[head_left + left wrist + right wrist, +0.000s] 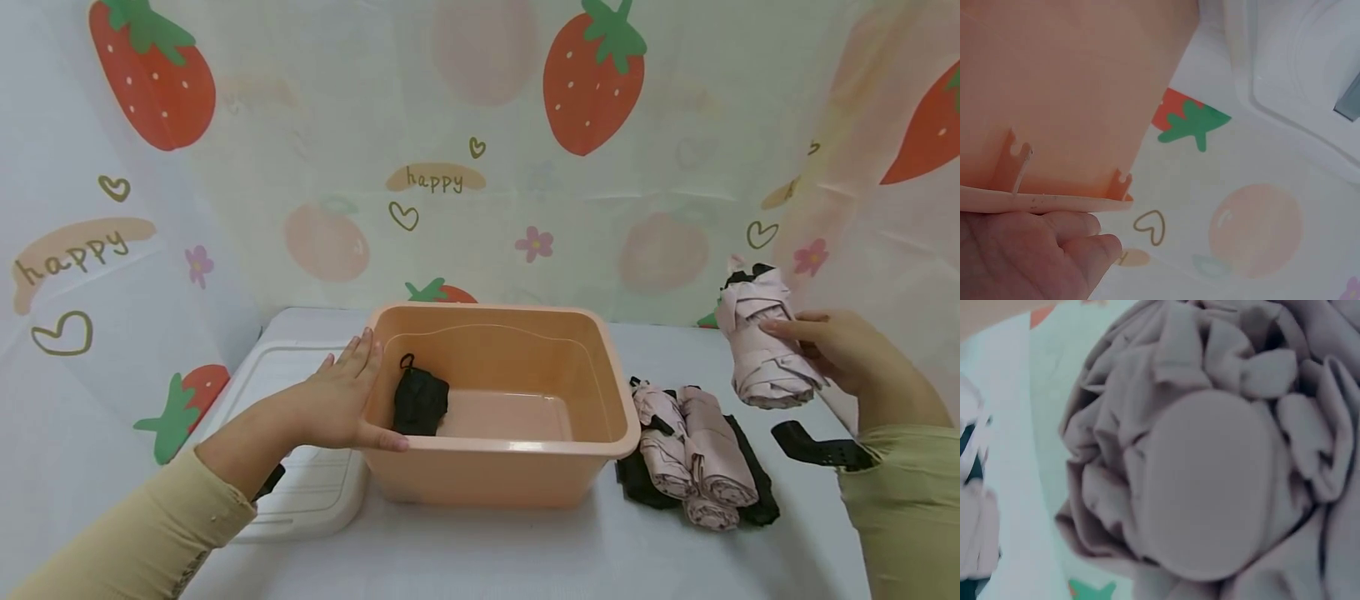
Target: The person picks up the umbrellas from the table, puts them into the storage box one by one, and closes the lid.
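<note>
My right hand (855, 346) grips a pink folded umbrella (761, 354), held up above the table at the right. In the right wrist view, the rounded handle end (1210, 487) of this umbrella fills much of the picture, ringed by gathered fabric. At the left end of a peach plastic bin (480, 475), my left hand (341, 400) rests on the rim, fingers extended and thumb along the front edge. The left wrist view has that hand (1029, 256) against the rim's outside. Inside the bin, at the left, stands a small black fabric bundle (420, 400) with a loop.
Right of the bin lies a pile of pink folded umbrellas (716, 450) with black fabric bundles (757, 479) at its sides. A white lid (322, 500) lies left of the bin, partly under it in the view. A strawberry-print cloth (525, 192) hangs behind.
</note>
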Demonstrator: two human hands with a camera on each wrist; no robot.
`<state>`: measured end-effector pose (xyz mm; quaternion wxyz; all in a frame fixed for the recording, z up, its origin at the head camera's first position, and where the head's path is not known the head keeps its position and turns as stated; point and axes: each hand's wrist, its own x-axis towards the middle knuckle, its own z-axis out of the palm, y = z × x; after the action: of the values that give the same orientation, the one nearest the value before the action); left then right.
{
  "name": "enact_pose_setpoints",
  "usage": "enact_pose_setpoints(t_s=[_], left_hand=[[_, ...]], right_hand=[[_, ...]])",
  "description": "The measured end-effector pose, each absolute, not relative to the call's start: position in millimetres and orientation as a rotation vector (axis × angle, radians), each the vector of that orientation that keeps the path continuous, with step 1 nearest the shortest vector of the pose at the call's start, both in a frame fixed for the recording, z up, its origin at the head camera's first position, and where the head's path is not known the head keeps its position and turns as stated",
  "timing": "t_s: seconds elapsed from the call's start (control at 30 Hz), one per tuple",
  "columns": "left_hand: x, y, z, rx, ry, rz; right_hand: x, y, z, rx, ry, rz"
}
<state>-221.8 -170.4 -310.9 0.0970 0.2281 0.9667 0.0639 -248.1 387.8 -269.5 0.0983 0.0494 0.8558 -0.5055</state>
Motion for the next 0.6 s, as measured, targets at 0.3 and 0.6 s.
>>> enact_pose_setpoints(t_s=[0.3, 0.6], left_hand=[[-222, -170, -312, 0.671, 2.859, 0.213], [-222, -171, -311, 0.678, 2.865, 0.208]], right_hand=[[-262, 343, -246, -0.049, 2.374, -1.667], [-276, 278, -234, -0.123, 2.446, -1.563]])
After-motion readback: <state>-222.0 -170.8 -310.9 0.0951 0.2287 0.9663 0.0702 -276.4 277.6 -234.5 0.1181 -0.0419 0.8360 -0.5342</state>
